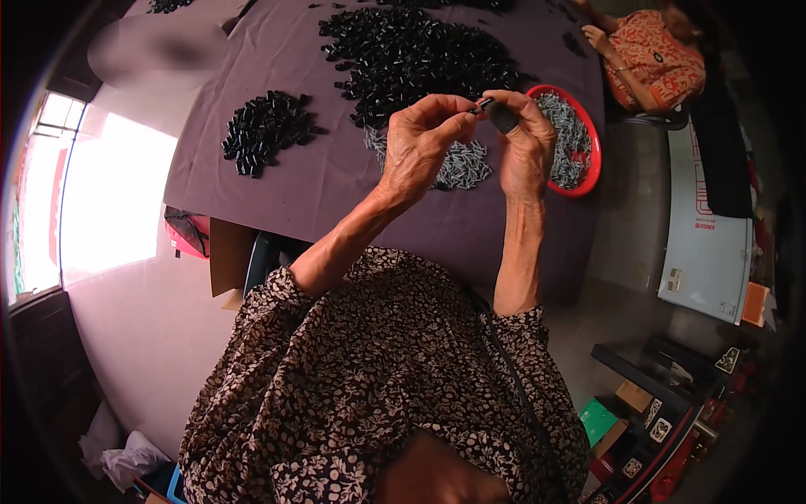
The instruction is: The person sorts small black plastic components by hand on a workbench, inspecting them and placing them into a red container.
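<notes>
A small black piece (481,108) is held between the fingertips of two hands above a covered table.

By the left hand (417,144) the piece is pinched with thumb and forefinger; by the right hand (526,139) its other end is gripped, and at the right thumb a dark round thing (503,118) is seen, though whether it is worn or held cannot be told. Under the hands a pile of grey pins (465,166) is partly hidden. The large black heap (411,55) is placed beyond them, a smaller black heap (266,133) to the left, and a red bowl (595,158), filled with similar pins, just beside the right hand.
</notes>
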`<act>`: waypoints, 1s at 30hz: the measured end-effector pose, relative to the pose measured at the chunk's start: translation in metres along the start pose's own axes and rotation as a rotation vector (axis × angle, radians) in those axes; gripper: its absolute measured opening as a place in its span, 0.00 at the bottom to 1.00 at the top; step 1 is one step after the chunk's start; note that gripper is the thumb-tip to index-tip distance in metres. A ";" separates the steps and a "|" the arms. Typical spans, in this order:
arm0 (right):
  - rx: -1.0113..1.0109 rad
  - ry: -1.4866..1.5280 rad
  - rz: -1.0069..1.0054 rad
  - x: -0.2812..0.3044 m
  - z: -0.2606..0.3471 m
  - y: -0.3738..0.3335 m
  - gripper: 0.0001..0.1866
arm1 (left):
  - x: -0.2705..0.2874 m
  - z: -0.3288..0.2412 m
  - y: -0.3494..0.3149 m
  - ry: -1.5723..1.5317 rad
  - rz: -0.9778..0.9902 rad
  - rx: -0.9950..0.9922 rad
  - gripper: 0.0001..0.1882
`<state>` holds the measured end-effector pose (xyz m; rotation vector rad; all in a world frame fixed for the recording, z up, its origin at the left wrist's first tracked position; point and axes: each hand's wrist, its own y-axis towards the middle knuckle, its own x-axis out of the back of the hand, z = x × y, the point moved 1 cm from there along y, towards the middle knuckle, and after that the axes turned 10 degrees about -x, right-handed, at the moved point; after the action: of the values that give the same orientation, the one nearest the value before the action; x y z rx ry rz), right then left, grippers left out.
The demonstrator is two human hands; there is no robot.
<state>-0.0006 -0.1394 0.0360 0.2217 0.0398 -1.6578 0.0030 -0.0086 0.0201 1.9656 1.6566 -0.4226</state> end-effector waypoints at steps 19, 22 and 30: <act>0.115 -0.495 -0.013 -0.003 0.002 -0.001 0.07 | 0.009 0.007 0.000 0.043 -0.004 0.066 0.10; 0.186 -0.602 0.028 0.001 -0.008 -0.001 0.08 | 0.019 0.013 0.001 -0.017 0.034 0.176 0.09; 0.314 -1.073 0.170 0.003 -0.001 -0.004 0.21 | 0.028 0.023 0.002 -0.115 0.029 0.366 0.08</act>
<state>-0.0052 -0.1421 0.0341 -0.4367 -1.0194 -1.4254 0.0129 0.0004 -0.0137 2.1711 1.5605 -0.8624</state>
